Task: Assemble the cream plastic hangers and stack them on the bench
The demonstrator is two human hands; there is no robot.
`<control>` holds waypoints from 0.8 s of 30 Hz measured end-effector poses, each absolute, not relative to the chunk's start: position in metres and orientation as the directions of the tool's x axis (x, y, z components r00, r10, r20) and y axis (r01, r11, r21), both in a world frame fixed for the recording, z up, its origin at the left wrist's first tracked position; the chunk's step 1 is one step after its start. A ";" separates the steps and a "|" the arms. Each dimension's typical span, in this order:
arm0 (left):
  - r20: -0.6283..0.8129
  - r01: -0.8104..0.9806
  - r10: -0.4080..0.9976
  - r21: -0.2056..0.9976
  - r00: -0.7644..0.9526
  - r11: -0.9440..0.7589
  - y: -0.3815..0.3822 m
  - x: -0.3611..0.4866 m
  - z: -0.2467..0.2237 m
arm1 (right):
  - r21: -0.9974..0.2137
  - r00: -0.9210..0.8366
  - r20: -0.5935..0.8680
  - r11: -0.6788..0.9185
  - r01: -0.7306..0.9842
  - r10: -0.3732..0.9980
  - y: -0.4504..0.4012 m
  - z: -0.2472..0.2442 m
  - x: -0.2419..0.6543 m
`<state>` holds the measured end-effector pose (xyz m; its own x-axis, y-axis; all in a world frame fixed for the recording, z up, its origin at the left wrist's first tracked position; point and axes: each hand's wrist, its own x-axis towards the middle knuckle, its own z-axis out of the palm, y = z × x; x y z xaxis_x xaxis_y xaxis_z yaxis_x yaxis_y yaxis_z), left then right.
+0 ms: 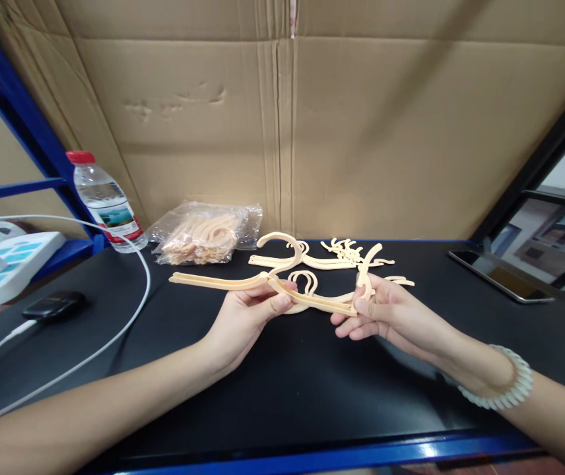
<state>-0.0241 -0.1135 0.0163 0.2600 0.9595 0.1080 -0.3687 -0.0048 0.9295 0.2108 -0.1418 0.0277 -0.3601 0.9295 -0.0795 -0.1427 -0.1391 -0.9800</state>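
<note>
A cream plastic hanger point(223, 284) with a curved hook is held up over the black table point(272, 402). My left hand point(243, 316) pinches it just below the hook, thumb in front. At the hanger's right end, my right hand point(386, 313) grips a short curved cream piece point(370, 260) between thumb and fingers, touching the hanger's tip. The other fingers of that hand are partly spread beneath. Behind the hands lie more cream hangers point(329, 264) and a small heap of curved cream pieces point(344, 249).
A clear plastic bag of cream parts point(208, 234) lies at the back left, beside a water bottle point(109, 204) with a red cap. A white cable point(146, 284), a black device point(53, 304) and a power strip point(20, 264) are at left. A phone-like device point(500, 277) lies at right.
</note>
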 end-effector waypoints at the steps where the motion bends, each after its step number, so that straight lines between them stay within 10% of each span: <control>1: 0.107 -0.367 0.960 0.930 0.259 -0.005 -0.114 -0.024 0.016 | -0.980 -0.354 -0.080 -0.139 -0.143 0.932 -0.142 0.028 0.210; 24: 0.056 -0.278 0.988 0.961 0.141 -0.015 -0.123 -0.020 0.024 | -0.960 -0.214 -0.071 -0.125 -0.249 0.974 -0.140 0.025 0.205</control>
